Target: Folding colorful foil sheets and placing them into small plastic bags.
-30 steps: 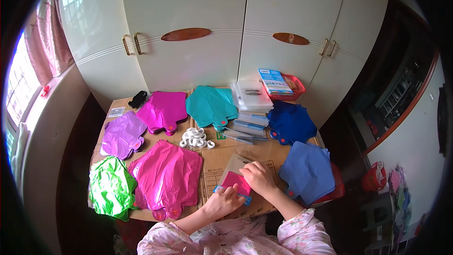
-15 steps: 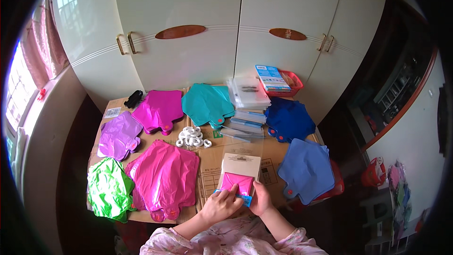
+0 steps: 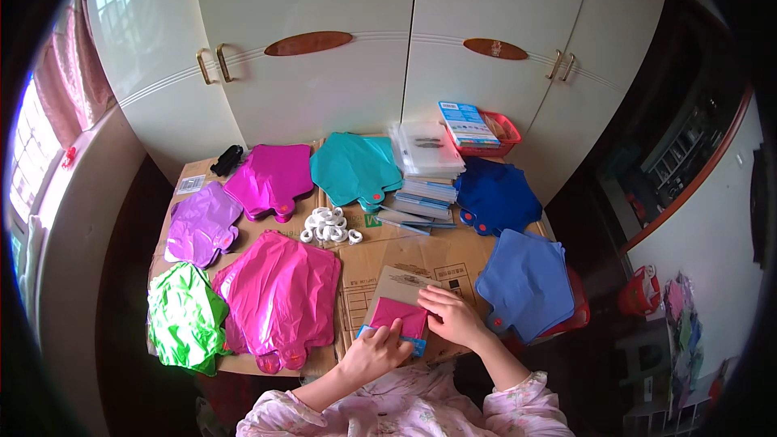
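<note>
Step, I judge: smoothing folded pink foil (image 3: 390, 308) on beige card (image 3: 396, 286), near worktop (image 3: 357, 269) front edge. Left hand (image 3: 375, 354) presses, index extended; right hand (image 3: 455, 318) at card's right edge. Cannot tell if either grip pinches. Next needs flat folds.

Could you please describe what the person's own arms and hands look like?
The left hand and right hand are bare and ungloved. The sleeves are loose, pale pink with a floral print, and end partway along the forearms, leaving the lower part uncovered.
</note>
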`<state>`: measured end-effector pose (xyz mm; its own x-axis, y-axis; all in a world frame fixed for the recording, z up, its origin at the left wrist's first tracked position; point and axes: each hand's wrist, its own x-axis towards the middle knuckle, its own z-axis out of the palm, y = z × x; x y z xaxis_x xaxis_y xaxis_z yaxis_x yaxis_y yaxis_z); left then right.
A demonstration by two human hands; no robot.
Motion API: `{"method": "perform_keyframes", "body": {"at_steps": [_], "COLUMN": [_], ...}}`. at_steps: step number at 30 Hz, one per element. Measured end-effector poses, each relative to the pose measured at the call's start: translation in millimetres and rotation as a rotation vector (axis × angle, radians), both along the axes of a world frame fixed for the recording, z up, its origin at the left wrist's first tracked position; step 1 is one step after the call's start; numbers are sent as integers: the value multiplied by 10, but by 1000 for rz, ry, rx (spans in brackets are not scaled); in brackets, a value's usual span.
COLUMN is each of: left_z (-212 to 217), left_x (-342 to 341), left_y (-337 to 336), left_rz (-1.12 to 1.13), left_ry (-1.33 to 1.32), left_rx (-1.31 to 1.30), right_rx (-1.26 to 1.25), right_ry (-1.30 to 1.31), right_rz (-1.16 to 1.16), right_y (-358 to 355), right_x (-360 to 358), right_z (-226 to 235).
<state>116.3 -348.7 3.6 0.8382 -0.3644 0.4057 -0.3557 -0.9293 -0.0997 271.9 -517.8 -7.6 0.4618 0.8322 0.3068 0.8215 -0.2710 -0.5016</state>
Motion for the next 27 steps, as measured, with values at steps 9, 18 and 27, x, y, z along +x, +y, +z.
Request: {"method": "perform_keyframes", "body": {"at_steps": [9, 18, 27], "left_z": [79, 134, 113], "left_x": [-15, -36, -190], "left_y": [-62, -62, -75], "left_rz": [59, 30, 43], "left_ry": [73, 75, 98], "left_rx": [48, 44, 51], "right_rx": [-20, -124, -160], "right_ry": [-155, -246, -330], "right_rz": [-46, 28, 36], "right_y": [32, 239, 350], "right_x": [-77, 485, 432], "right_z": [-43, 32, 39]}}
